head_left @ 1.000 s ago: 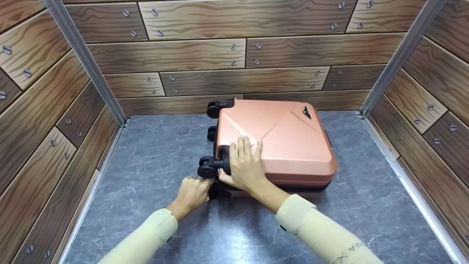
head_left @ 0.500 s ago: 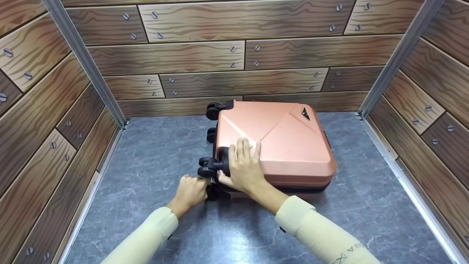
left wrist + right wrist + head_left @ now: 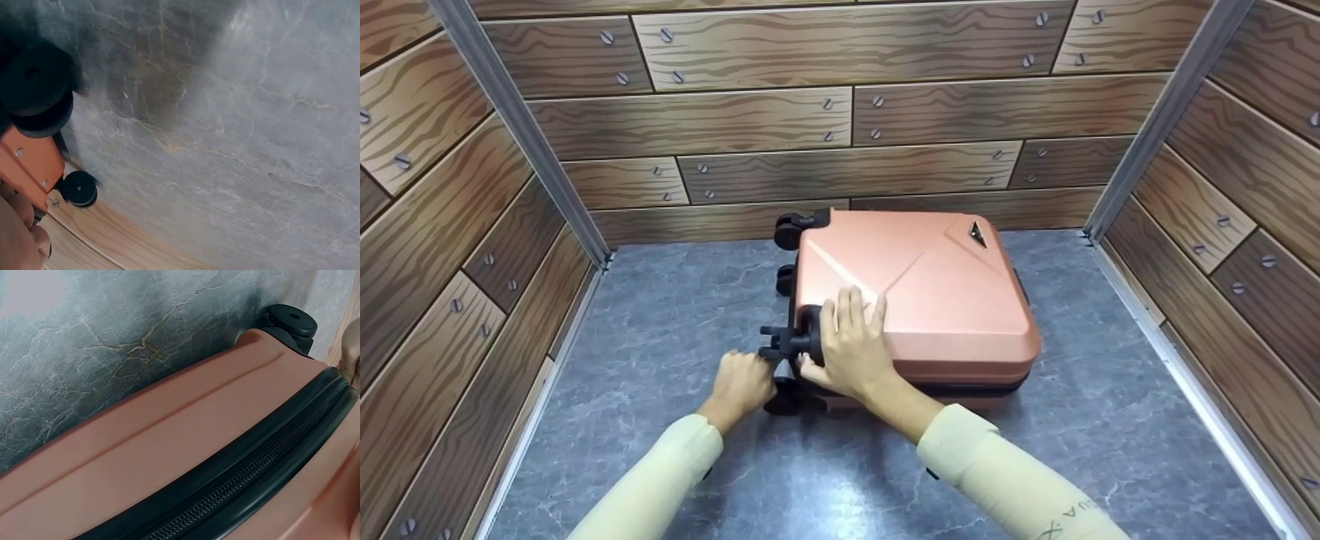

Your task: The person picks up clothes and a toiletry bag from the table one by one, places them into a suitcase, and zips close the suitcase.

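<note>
A rose-pink hard-shell suitcase [image 3: 937, 289] lies flat on the floor, its black wheels facing left. My right hand [image 3: 851, 349] rests on its near left corner with straight fingers on the shell, the thumb beside the upper near wheel mount [image 3: 789, 343]. My left hand [image 3: 742, 384] is just left of that mount, fingers curled as if pinching at the zipper seam; the fingertips and any zipper pull are hidden. A lower near wheel [image 3: 782, 399] sits beside the left hand. In the right wrist view the zipper [image 3: 225, 492] runs closed along the near side.
Grey marbled floor [image 3: 660, 300] surrounds the suitcase. Wood-patterned panels stand at the back [image 3: 765, 169], left and right, with metal rails [image 3: 1155, 112] at the corners. Two more wheels [image 3: 789, 231] project at the suitcase's far left.
My left hand has shifted slightly left and up. The upper near wheel mount has turned and now looks narrow and pronged. The right hand stays on the shell; the view has shifted slightly.
</note>
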The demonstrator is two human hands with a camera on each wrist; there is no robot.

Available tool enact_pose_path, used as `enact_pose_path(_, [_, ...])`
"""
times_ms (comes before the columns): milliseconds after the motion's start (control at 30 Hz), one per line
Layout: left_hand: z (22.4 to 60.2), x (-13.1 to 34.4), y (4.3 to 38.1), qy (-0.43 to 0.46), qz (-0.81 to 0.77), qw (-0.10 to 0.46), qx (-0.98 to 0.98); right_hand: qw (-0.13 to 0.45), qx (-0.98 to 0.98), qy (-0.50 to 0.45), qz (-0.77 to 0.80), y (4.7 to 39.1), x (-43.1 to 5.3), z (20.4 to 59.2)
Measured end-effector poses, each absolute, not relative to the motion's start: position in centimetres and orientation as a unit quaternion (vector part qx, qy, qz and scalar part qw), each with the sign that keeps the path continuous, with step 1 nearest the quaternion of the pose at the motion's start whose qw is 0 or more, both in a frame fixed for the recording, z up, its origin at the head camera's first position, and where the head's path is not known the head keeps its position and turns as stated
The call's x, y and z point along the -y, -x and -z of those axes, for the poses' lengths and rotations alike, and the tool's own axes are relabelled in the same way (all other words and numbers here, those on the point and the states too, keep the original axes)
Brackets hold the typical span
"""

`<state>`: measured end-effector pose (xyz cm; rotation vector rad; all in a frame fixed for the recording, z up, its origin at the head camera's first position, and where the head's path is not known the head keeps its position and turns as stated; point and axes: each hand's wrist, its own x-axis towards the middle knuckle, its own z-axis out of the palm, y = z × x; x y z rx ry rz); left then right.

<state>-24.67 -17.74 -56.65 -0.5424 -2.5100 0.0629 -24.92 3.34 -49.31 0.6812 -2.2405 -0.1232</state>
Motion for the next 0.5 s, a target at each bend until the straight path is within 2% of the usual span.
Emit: enact_pose_path(500, [56.5, 17.9, 25.9, 0.184, 0.004, 0.265, 0.947, 0.389, 0.879, -0.272, 0.050, 24.9, -3.1, 49.5])
